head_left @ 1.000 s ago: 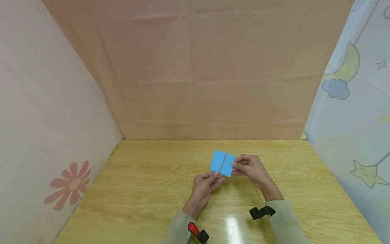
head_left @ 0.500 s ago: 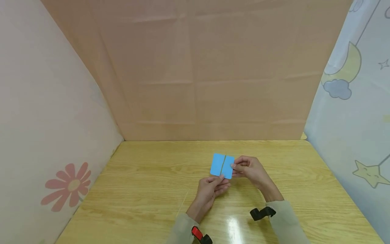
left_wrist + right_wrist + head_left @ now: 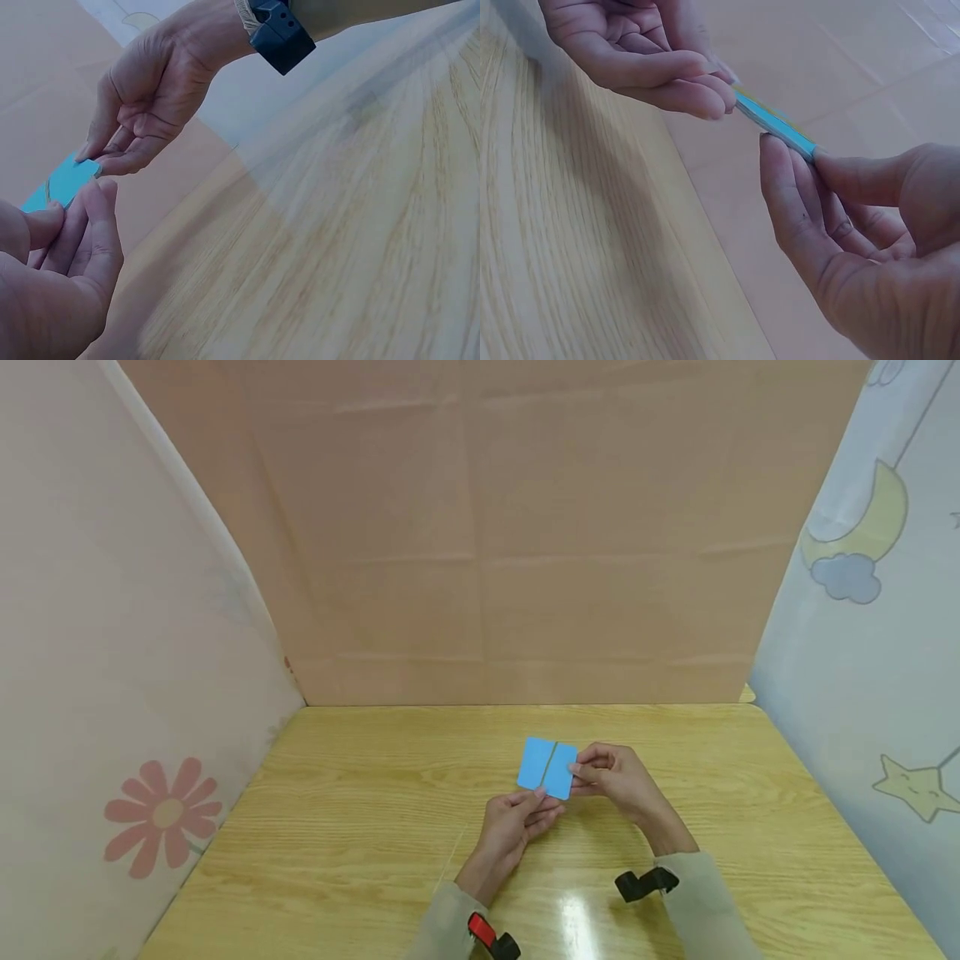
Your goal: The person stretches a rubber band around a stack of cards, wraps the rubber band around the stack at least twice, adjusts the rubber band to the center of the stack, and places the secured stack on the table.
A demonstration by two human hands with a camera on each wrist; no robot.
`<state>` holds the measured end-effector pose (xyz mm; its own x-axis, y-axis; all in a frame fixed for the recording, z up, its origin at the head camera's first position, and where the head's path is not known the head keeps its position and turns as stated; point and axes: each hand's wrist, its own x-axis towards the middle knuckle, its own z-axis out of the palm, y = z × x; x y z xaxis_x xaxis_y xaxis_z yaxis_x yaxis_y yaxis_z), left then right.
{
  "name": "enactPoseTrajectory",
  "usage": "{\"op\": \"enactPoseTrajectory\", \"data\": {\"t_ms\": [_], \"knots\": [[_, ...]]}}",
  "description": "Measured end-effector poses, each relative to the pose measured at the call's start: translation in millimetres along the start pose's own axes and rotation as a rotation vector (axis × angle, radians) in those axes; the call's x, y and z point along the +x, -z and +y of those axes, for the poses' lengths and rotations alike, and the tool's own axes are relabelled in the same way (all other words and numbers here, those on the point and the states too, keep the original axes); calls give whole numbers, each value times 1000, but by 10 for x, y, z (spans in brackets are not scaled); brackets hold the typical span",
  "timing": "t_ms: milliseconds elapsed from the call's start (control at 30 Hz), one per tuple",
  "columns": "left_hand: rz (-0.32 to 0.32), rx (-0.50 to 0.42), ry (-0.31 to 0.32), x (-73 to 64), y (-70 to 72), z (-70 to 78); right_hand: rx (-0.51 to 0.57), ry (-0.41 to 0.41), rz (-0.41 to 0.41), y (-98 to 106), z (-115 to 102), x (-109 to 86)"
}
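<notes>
In the head view a small stack of blue cards (image 3: 533, 762) with rounded corners is held above the table, tilted. A thin yellow-brown rubber band (image 3: 550, 764) runs round its middle. My left hand (image 3: 508, 831) pinches the near edge, its thumb tip at the band and the fingers underneath. The right-hand edge is pinched between thumb and fingers of my right hand (image 3: 626, 783). From the right wrist, the layered edge of the stack (image 3: 776, 126) shows between both hands. Seen from the left wrist, fingers partly hide the cards (image 3: 73, 180).
A light wood-grain table (image 3: 337, 810) lies beneath the hands. Brown paper (image 3: 480, 543) stands along its back edge, with patterned sheets at the left (image 3: 82, 635) and right (image 3: 885, 677). Dark straps with small devices (image 3: 647, 883) sit on both wrists.
The cards have turned slightly and come a little nearer. My left hand shifted right and down, its thumb passing right of the band, then back to it. The right hand stays nearly still.
</notes>
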<state>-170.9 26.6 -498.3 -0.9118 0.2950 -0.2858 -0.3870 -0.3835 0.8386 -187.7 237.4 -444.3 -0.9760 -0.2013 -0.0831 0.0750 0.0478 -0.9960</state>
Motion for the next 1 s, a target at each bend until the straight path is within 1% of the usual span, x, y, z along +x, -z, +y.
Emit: {"op": "enactPoseTrajectory", "data": {"t_ms": [267,333,433,500,633,800,867,1000], "knots": [[-12,0,0,-4,-15,8,-7,-10,0,31,-34,-9],[-24,6,4,-8,-10,9,-6,-19,0,40,-32,-11],[-47,31,3,-8,33,38,-13,-27,-7,60,-25,-13],[-47,47,-2,0,85,81,-13,-40,-5,74,-21,-15],[-8,91,-33,40,189,196,-23,-67,-13,108,-19,-20],[32,195,-95,75,276,304,-25,-79,-45,99,-20,-20],[40,228,-106,70,305,321,-23,-85,-63,80,-16,-21],[52,265,-102,57,347,334,-26,-93,-87,44,-9,-27]]}}
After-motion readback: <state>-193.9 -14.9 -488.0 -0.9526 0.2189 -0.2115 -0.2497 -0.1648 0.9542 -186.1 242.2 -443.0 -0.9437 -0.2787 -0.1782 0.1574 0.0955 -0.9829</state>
